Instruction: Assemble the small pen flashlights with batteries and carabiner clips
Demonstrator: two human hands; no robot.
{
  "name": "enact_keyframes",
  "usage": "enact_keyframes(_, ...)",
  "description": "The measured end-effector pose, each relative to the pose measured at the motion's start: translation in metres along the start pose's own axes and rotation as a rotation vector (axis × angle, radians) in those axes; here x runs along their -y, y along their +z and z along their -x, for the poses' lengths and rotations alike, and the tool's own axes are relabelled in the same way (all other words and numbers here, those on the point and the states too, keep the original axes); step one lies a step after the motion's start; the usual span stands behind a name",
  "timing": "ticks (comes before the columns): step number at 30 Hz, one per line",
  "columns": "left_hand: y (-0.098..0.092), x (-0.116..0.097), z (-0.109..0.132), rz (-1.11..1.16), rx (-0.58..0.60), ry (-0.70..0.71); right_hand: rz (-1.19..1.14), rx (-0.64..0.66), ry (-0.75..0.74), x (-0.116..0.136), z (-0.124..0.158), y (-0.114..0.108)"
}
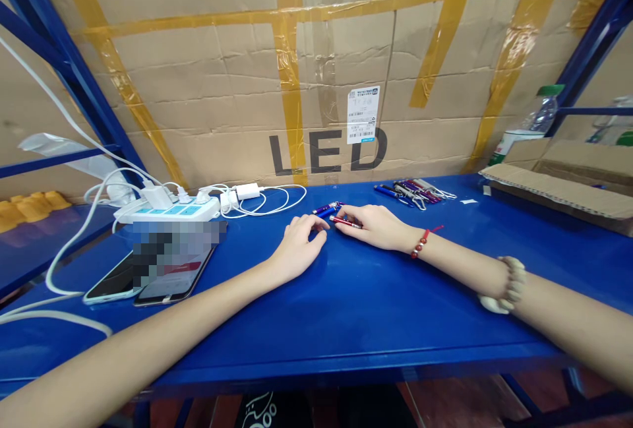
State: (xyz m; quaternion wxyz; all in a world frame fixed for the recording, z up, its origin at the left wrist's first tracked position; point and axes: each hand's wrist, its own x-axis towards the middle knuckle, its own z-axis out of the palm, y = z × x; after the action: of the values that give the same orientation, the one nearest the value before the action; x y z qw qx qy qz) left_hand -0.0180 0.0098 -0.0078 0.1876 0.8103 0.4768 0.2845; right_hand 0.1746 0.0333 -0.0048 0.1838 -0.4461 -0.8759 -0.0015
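Observation:
My right hand (380, 225) is closed around a slim red pen-shaped metal tube (345, 221), its silver end pointing left. My left hand (298, 248) rests on the blue table (346, 309), fingers loosely curved and thumb apart, with nothing visible in it. Just beyond both hands lie blue pen-shaped tubes (324, 210), close to my fingertips; how many is hard to make out. Farther right, a pile of similar tubes (413, 192) in blue, black, purple, red and silver lies with metal clips attached.
A white power strip (171, 211) with plugs and cables stands at the left. Two phones (168, 289) lie in front of it. An open cardboard box (558, 194) and a green-capped bottle (531, 118) stand at the right. A large taped carton (222, 98) walls off the back.

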Motion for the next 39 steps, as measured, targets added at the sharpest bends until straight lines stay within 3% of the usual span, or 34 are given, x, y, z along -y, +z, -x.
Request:
enact_keyframes(7,0.0,0.0,0.0,0.001,-0.002,0.001,-0.032,-0.047,0.004,-0.003,0.0,0.003)
enact_keyframes(16,0.0,-0.001,0.0,-0.004,-0.003,-0.009,-0.264,-0.145,-0.033,-0.004,-0.004,0.01)
enact_keyframes(39,-0.001,-0.001,-0.001,0.139,-0.018,-0.131,-0.588,-0.131,-0.036,0.007,-0.003,0.007)
